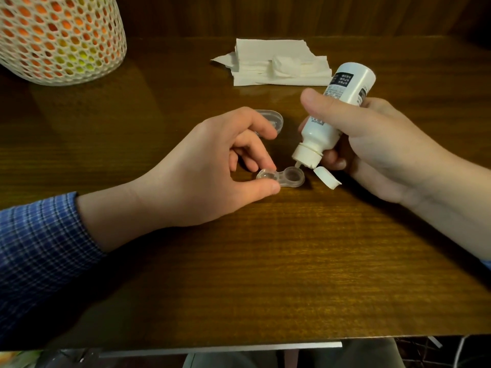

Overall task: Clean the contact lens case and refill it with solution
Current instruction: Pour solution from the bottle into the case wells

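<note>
Head view: wooden table (265, 261), seen from above, with both hands over its middle.
Contact lens case (281, 178): clear, two wells side by side, flat on table between the hands; both wells uncovered.
Left hand (212, 168): thumb and index finger pinching left well of case; remaining fingers curled above it; wrist resting on table.
Left sleeve (39, 248): blue checked cloth, reaching to wrist.
Right hand (372, 144): wrapped round solution bottle, thumb across its front, fingers curled behind.
Solution bottle (332, 112): white, dark printed label, tipped steeply with base up and to the right; print too small to read.
Nozzle (298, 164): pointing down, just above far rim of right well; contact with case not discernible.
Flip cap (327, 177): white, hinged open, hanging beside nozzle, just right of case.
Clear lid (271, 120): transparent oval piece on table beyond left hand, partly hidden by fingers.
Paper tissues (276, 62): white, folded stack, far side of table, well apart from case; small crumpled piece on top.
Mesh basket (58, 35): white netted container, far left corner, orange and yellow contents showing through holes.
</note>
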{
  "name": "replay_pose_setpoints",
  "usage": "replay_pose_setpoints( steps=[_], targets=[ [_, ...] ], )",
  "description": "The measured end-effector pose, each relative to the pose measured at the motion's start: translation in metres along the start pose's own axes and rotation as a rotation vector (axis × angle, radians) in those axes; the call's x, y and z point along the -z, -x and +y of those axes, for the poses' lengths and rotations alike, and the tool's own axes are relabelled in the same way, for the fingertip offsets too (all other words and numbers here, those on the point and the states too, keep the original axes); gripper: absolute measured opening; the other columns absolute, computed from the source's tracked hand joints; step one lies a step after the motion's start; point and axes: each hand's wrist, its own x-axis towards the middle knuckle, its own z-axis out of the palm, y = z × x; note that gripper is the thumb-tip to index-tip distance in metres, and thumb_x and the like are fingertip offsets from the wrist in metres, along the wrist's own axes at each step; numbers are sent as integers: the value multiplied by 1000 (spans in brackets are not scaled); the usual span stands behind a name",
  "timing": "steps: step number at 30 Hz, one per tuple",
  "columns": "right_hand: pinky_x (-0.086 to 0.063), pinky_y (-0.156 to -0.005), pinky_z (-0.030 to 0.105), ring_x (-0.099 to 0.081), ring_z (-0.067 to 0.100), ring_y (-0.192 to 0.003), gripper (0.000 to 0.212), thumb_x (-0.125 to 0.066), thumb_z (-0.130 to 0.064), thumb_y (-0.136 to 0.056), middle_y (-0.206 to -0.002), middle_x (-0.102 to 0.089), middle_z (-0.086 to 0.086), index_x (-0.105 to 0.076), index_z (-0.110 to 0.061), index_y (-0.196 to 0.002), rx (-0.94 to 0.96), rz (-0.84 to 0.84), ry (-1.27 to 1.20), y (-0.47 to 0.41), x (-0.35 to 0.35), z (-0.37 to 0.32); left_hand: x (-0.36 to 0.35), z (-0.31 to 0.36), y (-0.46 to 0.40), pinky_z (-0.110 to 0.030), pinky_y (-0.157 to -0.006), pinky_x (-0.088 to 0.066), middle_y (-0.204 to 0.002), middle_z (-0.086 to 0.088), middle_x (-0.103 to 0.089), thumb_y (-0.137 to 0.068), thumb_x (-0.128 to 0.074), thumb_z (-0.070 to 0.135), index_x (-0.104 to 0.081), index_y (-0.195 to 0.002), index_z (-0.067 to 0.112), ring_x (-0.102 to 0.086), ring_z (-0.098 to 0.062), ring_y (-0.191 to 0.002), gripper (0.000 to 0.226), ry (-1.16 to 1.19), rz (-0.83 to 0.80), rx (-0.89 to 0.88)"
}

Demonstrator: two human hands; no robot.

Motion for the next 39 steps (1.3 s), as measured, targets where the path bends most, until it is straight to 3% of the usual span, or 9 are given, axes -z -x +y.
replay_pose_setpoints(
  steps=[6,19,39],
  targets=[
    [-38,-40,17,-49,6,-48,43,-76,-50,-83,-68,-63,-2,-64,-13,-101,-60,26,-82,-2,1,-2,0,0,0,-20,-70,-55,-94,14,-76,-80,-82,34,-60,-129,18,-71,-5,-89,56,12,4,9],
    [-38,-44,18,-51,5,-52,33,-76,-50,-82,-73,-67,-4,-66,-20,-92,10,8,4,0,-1,2,0,1,0,-17,-70,-54,-94,14,-76,-78,-85,33,-59,-129,18,-70,-4,-90,59,0,-5,4],
    [-38,-45,17,-52,4,-54,31,-74,-49,-83,-80,-67,-2,-65,-22,-95,11,-4,16,2,-2,0,0,2,0,-18,-70,-55,-94,13,-75,-78,-85,32,-58,-130,18,-70,-4,-89,60,-4,-8,7]
  ],
)
